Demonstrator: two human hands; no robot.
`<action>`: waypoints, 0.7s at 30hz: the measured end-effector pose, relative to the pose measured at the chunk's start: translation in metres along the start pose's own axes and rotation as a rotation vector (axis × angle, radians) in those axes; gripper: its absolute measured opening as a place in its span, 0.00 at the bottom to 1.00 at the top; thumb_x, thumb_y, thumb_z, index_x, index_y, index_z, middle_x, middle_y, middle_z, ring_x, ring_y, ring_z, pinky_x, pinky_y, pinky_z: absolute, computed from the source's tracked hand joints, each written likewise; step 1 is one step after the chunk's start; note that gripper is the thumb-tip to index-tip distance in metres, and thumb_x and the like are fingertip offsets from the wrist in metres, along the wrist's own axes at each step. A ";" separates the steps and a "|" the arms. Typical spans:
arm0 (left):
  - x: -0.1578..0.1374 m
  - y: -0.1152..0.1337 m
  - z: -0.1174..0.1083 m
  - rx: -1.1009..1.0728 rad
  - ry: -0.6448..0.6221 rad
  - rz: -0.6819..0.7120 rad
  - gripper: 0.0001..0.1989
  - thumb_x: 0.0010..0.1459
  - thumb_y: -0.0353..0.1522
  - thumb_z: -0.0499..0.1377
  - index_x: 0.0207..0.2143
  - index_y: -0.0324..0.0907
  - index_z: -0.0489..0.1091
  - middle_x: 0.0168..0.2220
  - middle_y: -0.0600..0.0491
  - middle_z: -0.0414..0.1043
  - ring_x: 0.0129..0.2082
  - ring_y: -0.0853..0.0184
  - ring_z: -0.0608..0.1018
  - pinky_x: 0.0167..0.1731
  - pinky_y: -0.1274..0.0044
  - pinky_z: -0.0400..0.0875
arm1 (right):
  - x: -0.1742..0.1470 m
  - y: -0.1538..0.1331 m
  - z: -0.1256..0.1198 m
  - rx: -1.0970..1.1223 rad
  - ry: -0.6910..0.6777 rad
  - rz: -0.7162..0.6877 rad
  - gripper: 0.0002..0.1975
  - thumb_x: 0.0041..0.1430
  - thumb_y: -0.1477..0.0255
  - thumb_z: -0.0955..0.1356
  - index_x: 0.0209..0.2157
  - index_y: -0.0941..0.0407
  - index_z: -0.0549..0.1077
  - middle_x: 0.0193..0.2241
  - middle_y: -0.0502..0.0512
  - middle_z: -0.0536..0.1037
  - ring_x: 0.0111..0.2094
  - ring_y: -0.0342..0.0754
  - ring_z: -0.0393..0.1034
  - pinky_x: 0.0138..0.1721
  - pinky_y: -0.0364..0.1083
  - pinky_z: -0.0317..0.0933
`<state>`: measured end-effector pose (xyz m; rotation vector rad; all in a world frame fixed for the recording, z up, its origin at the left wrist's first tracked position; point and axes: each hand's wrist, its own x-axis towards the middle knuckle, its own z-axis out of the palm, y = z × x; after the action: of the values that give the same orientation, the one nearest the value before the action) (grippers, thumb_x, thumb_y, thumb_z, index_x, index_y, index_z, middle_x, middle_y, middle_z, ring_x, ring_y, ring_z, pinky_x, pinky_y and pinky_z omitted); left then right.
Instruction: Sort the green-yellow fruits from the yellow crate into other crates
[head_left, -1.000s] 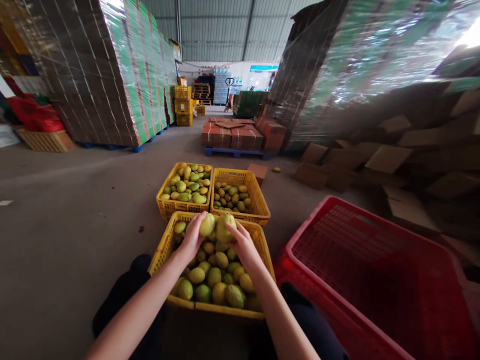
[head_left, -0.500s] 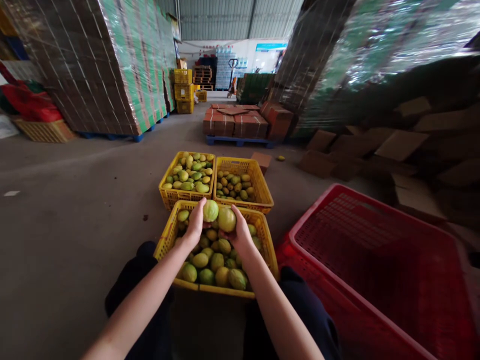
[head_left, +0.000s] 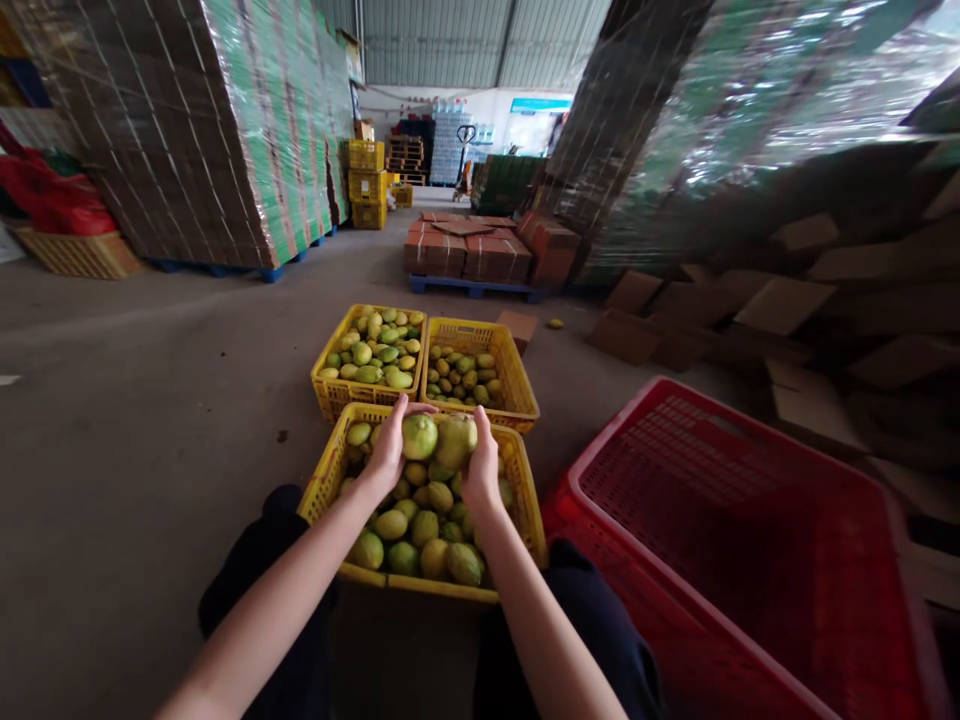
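View from the wearer's head, down over two bare forearms to a yellow slatted plastic crate [head_left: 420,588] between dark-clothed knees [head_left: 262,580]. Above its heap of green and yellow oval fruits [head_left: 424,527], two fruits held up side by side. In the left hand [head_left: 388,445], a round, light-green fruit [head_left: 419,437], palm and curved fingers clamped on its outer side. In the right hand [head_left: 482,460], a bulkier, dull yellow-green fruit [head_left: 456,441], gripped from the right, thumb upright, other fingers mostly hidden behind or beneath. Contact between the two fruits: cannot tell.

Just beyond, two more yellow plastic crates of fruit, one at left [head_left: 367,398], one at right [head_left: 514,375]. At right, beside the knee, a large red plastic crate [head_left: 720,450].

Possible trouble: a slip from either single-handed hold, because of rounded skin and little visible support underneath; bruising on the heap below as a likely result. Also possible: knocked skins from palms pressing inward, or a dropped fruit bouncing over the near rim to the floor.
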<state>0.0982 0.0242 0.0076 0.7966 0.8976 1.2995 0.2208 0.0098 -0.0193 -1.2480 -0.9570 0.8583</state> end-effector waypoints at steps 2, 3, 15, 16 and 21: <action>-0.004 -0.004 0.001 -0.028 0.010 0.054 0.22 0.51 0.53 0.60 0.21 0.45 0.74 0.27 0.49 0.77 0.43 0.55 0.79 0.43 0.71 0.73 | -0.009 -0.005 0.005 0.029 0.096 -0.037 0.31 0.60 0.43 0.59 0.34 0.55 0.79 0.31 0.55 0.81 0.36 0.55 0.76 0.42 0.52 0.71; -0.005 -0.004 0.001 -0.046 0.013 0.063 0.21 0.51 0.52 0.59 0.19 0.45 0.73 0.26 0.49 0.77 0.43 0.54 0.79 0.43 0.71 0.73 | -0.013 -0.008 0.007 0.035 0.116 -0.078 0.29 0.61 0.46 0.60 0.32 0.54 0.79 0.31 0.55 0.81 0.36 0.55 0.76 0.43 0.52 0.70; -0.015 0.000 -0.008 0.122 -0.137 0.326 0.22 0.60 0.44 0.49 0.22 0.43 0.74 0.28 0.50 0.77 0.35 0.60 0.78 0.43 0.70 0.71 | -0.027 -0.030 -0.015 -0.238 -0.078 -0.857 0.16 0.66 0.67 0.61 0.40 0.53 0.80 0.36 0.57 0.82 0.38 0.54 0.77 0.41 0.53 0.70; -0.015 0.000 -0.009 0.151 -0.149 0.357 0.23 0.61 0.43 0.48 0.22 0.43 0.74 0.28 0.50 0.78 0.35 0.60 0.78 0.44 0.70 0.71 | -0.026 -0.029 -0.016 -0.239 -0.083 -0.905 0.15 0.65 0.69 0.61 0.41 0.53 0.79 0.36 0.57 0.81 0.38 0.54 0.77 0.40 0.53 0.70; -0.013 -0.001 -0.013 0.257 -0.176 0.472 0.23 0.64 0.40 0.46 0.24 0.43 0.74 0.30 0.50 0.78 0.36 0.61 0.78 0.44 0.71 0.69 | -0.024 -0.029 -0.016 -0.278 -0.106 -1.006 0.15 0.65 0.72 0.61 0.44 0.53 0.78 0.37 0.57 0.81 0.39 0.53 0.76 0.40 0.53 0.70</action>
<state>0.0860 0.0107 0.0022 1.3648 0.7678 1.5053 0.2271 -0.0217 0.0058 -0.7673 -1.6125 -0.0094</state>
